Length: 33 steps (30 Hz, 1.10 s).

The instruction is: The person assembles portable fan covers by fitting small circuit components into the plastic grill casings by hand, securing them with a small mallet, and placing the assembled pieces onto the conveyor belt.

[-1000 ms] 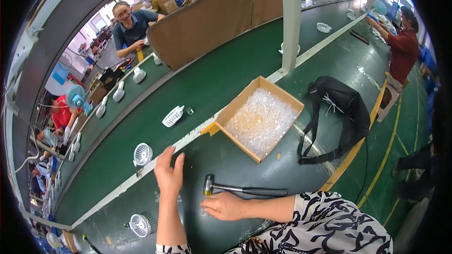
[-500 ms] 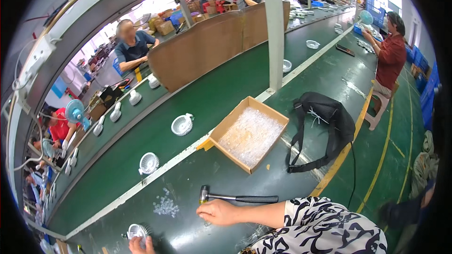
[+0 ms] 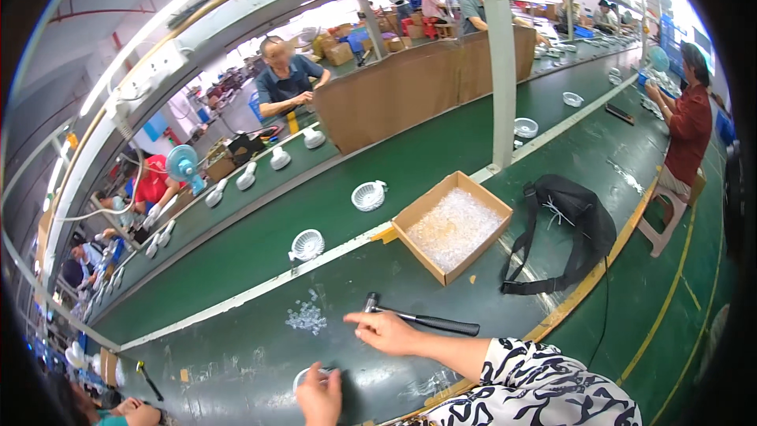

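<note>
My left hand (image 3: 319, 398) is at the near edge of the bench, its fingers and thumb around a white round ribbed housing (image 3: 300, 379). The hand covers most of that housing. My right hand (image 3: 388, 333) hovers over the bench with its index finger stretched out to the left, holding nothing. Just beyond its fingers lies a loose pile of small clear plastic pieces (image 3: 306, 317). A hammer (image 3: 441, 324) with a black handle rests behind the right hand and wrist, its head near the knuckles.
A cardboard box (image 3: 441, 271) of clear pieces stands beside a black bag (image 3: 579, 217). White housings (image 3: 368, 196) sit on the green conveyor belt (image 3: 236, 268) beyond a pale rail. A post (image 3: 498, 71) rises behind the box. Co-workers sit across the belt and at right.
The view has turned, shifting the scene rightward. My right index finger now points out toward the clear pieces. My left hand reaches farther over its housing, hiding more of it.
</note>
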Tool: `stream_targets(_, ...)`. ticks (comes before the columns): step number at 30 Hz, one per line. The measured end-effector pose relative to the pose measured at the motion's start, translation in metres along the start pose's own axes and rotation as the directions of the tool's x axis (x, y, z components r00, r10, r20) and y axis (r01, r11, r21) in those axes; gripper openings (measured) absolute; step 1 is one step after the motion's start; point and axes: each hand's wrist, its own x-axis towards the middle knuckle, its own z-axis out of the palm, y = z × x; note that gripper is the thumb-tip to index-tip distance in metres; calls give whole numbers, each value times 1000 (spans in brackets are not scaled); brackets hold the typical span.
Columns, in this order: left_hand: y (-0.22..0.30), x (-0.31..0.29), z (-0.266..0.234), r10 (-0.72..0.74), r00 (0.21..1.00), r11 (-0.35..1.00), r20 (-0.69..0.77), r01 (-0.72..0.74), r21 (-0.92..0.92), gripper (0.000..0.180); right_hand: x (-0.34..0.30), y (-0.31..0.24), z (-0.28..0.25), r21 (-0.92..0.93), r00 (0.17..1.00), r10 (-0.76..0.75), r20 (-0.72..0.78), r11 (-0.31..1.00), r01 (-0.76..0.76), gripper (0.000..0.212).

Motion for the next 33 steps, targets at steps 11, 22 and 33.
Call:
stream_targets(11,0,-31,-33,375,919,920,-119,-385,-75,38,1,-170,-174,65,610,-290,-737,868,492,74)
stream_targets(22,3,-48,-6,394,919,915,-17,-393,-90,36,-24,-47,-58,172,957,286,51,941,-290,36)
stream_targets(33,-10,-47,-2,320,946,945,-49,-323,-58,50,-41,-38,27,-30,876,313,367,945,-325,33)
